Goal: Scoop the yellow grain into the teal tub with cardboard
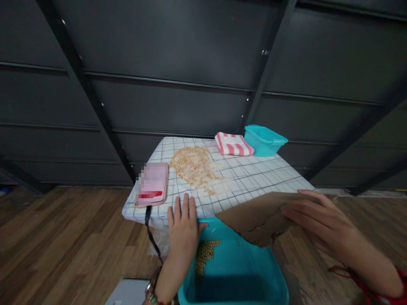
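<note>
My left hand lies flat and open on the near edge of a small table with a white grid-pattern cloth. My right hand grips a bent piece of brown cardboard, tilted over a teal tub held below the table edge. Several yellow beans lie inside the tub. A pile of yellow beans mixed with white grains is spread on the cloth beyond my left hand.
A pink phone with a dark strap lies at the table's left edge. A folded pink-striped cloth and a second teal tub sit at the far side. Wood floor surrounds the table; a dark panelled wall stands behind.
</note>
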A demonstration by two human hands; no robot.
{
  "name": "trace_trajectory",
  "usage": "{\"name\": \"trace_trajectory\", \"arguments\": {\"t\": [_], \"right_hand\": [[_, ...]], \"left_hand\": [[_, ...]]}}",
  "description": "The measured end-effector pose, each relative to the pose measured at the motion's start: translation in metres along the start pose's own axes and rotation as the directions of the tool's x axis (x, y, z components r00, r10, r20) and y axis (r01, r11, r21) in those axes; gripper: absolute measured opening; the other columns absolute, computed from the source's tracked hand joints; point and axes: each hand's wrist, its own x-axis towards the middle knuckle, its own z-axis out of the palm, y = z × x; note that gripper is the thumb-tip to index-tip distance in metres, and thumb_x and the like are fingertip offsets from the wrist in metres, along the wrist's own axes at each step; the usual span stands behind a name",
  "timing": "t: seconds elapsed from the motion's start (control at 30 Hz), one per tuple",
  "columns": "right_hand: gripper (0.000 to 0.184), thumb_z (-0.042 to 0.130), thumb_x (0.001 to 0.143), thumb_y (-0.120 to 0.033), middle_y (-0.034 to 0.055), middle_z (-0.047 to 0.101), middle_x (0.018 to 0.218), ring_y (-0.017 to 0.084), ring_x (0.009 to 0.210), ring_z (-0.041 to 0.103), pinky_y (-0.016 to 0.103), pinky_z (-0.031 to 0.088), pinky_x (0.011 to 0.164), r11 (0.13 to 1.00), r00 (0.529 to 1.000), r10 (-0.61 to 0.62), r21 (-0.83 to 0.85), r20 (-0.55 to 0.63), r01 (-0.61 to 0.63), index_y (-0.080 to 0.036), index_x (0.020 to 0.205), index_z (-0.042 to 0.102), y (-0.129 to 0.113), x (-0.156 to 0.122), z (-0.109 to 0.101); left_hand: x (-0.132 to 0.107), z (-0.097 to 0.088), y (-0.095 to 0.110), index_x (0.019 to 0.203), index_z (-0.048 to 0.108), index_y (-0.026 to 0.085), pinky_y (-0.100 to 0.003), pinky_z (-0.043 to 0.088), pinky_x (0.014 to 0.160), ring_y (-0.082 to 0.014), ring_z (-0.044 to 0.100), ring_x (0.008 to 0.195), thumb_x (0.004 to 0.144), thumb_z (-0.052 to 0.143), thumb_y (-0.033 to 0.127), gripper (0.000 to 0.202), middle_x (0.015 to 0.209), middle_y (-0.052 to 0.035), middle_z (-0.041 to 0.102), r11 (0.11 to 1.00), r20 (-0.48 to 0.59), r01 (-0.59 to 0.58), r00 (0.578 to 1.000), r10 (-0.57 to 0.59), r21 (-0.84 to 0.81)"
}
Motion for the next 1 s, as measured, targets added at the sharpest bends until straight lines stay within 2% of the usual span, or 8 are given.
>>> {"name": "trace_trajectory", "arguments": {"t": [0.13, 0.23, 0.43, 0.53, 0.63, 0.77, 1.0], "right_hand": [[0.027, 0.037, 0.089, -0.007, 0.0022, 0.071, 0.082, 0.017, 0.078, 0.065, 0.039, 0.043, 0.093, 1.000, 1.000, 0.003, 0.006, -0.024, -0.003, -0.021, 0.101, 0.057, -0.001, 0.002, -0.010], [0.028, 0.038, 0.087, -0.005, 0.0027, 0.070, 0.080, 0.017, 0.075, 0.065, 0.040, 0.045, 0.089, 0.999, 0.999, 0.016, -0.039, -0.045, -0.018, -0.020, 0.102, 0.056, 0.001, 0.005, -0.008], [0.037, 0.037, 0.076, 0.003, 0.0011, 0.068, 0.079, 0.016, 0.072, 0.063, 0.041, 0.043, 0.088, 0.983, 0.990, 0.116, -0.130, -0.077, -0.125, -0.021, 0.099, 0.052, 0.012, 0.017, 0.025], [0.038, 0.036, 0.073, 0.004, 0.0004, 0.066, 0.075, 0.016, 0.069, 0.061, 0.040, 0.043, 0.087, 0.979, 0.989, 0.124, -0.151, -0.078, -0.134, -0.021, 0.097, 0.052, 0.014, 0.030, 0.039], [0.036, 0.036, 0.073, 0.005, 0.0011, 0.065, 0.073, 0.016, 0.069, 0.060, 0.041, 0.041, 0.088, 0.978, 0.994, 0.098, -0.181, -0.041, -0.104, -0.020, 0.094, 0.054, 0.016, 0.043, 0.044], [0.035, 0.036, 0.075, 0.005, 0.0011, 0.066, 0.073, 0.015, 0.068, 0.060, 0.040, 0.041, 0.089, 0.982, 0.998, 0.059, -0.179, 0.003, -0.058, -0.019, 0.091, 0.055, 0.016, 0.053, 0.043], [0.037, 0.036, 0.074, 0.005, 0.0025, 0.067, 0.079, 0.016, 0.073, 0.062, 0.042, 0.040, 0.091, 0.996, 0.998, 0.047, -0.077, 0.036, -0.045, -0.018, 0.097, 0.053, 0.011, 0.050, 0.030]], "left_hand": [[0.000, -0.001, -0.001, 0.133, 0.046, 0.013, -0.056, 0.034, 0.102, -0.0357, 0.040, 0.130, 0.083, 0.051, 0.033, 0.054, 0.140, -0.0173, 0.047, 1.000, 0.006, -0.007, 1.000, 0.007, -0.001], [0.001, -0.005, 0.001, 0.132, 0.047, 0.012, -0.056, 0.036, 0.102, -0.0365, 0.041, 0.129, 0.081, 0.054, 0.032, 0.056, 0.140, -0.0171, 0.047, 1.000, 0.034, 0.016, 0.999, -0.016, 0.001], [0.003, -0.008, 0.004, 0.132, 0.046, 0.013, -0.056, 0.036, 0.102, -0.0365, 0.040, 0.129, 0.080, 0.056, 0.035, 0.058, 0.141, -0.0163, 0.046, 0.999, 0.055, 0.039, 0.998, -0.039, 0.005], [0.003, -0.008, 0.003, 0.133, 0.045, 0.014, -0.057, 0.035, 0.102, -0.0363, 0.040, 0.130, 0.081, 0.055, 0.037, 0.059, 0.140, -0.0170, 0.046, 1.000, 0.035, 0.022, 0.999, -0.023, 0.015], [0.002, -0.007, 0.002, 0.133, 0.046, 0.014, -0.056, 0.036, 0.102, -0.0363, 0.040, 0.129, 0.081, 0.055, 0.039, 0.059, 0.140, -0.0166, 0.047, 1.000, 0.037, 0.019, 0.999, -0.019, 0.022], [0.000, -0.004, -0.001, 0.136, 0.042, 0.015, -0.055, 0.034, 0.103, -0.0360, 0.038, 0.131, 0.080, 0.056, 0.040, 0.063, 0.141, -0.0171, 0.046, 1.000, 0.016, 0.000, 1.000, -0.001, 0.025], [-0.003, 0.002, -0.006, 0.137, 0.040, 0.015, -0.055, 0.033, 0.104, -0.0353, 0.037, 0.132, 0.081, 0.054, 0.037, 0.061, 0.142, -0.0168, 0.044, 1.000, 0.000, -0.013, 1.000, 0.013, 0.019]]}}
